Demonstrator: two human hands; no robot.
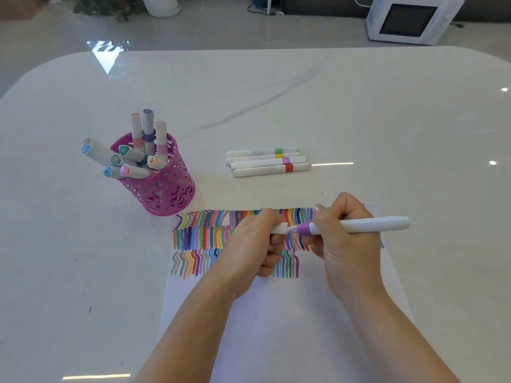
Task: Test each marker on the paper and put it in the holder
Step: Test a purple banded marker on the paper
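At the lower centre of the frame we are gripping a white marker with a purple band [359, 225] in our right hand [345, 244], with the fingers curled round its barrel and its back end pointing toward the right edge. Our left hand [254, 244] is pinching the small white cap [279, 228], whose open mouth is sitting right at the marker's tip (we cannot tell whether the 2 are touching). Both hands are hovering over a white sheet of paper [276, 313] carrying 3 rows of coloured test strokes.

Left of centre, a pink perforated metal holder [163, 189] is standing upright on the glossy white table [304, 106], holding a cluster of capped markers [143, 128]. At the middle of the frame, 4 white markers [268, 161] with green, yellow, pink and red bands are lying side by side. A white microwave [409, 19] is sitting in the upper right corner.
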